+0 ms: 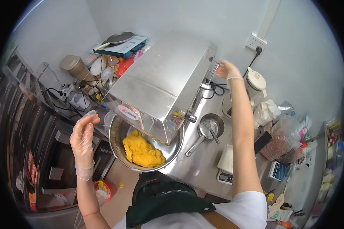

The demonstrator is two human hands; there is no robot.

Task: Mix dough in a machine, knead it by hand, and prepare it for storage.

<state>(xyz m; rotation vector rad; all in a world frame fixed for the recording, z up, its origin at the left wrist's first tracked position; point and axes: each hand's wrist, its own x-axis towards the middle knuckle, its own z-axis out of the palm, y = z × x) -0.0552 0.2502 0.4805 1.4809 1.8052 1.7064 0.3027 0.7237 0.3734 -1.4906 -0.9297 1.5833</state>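
A large stainless-steel machine (159,79) sits on the counter. Below its front, a steel bowl (174,149) holds a lump of yellow dough (141,150). My left hand (84,141), in a clear glove, is raised left of the bowl, fingers loosely bent and apart, with a small orange speck at the tips. My right hand (227,70), also gloved, reaches up to the machine's right side, fingers curled on a thin metal handle (214,70).
A steel saucepan with a utensil (210,127), a scale (225,175), a white kettle (256,82), a phone (262,142) and bags (282,141) crowd the right counter. A pan (119,37) rests at back left. A red bin (109,191) stands below.
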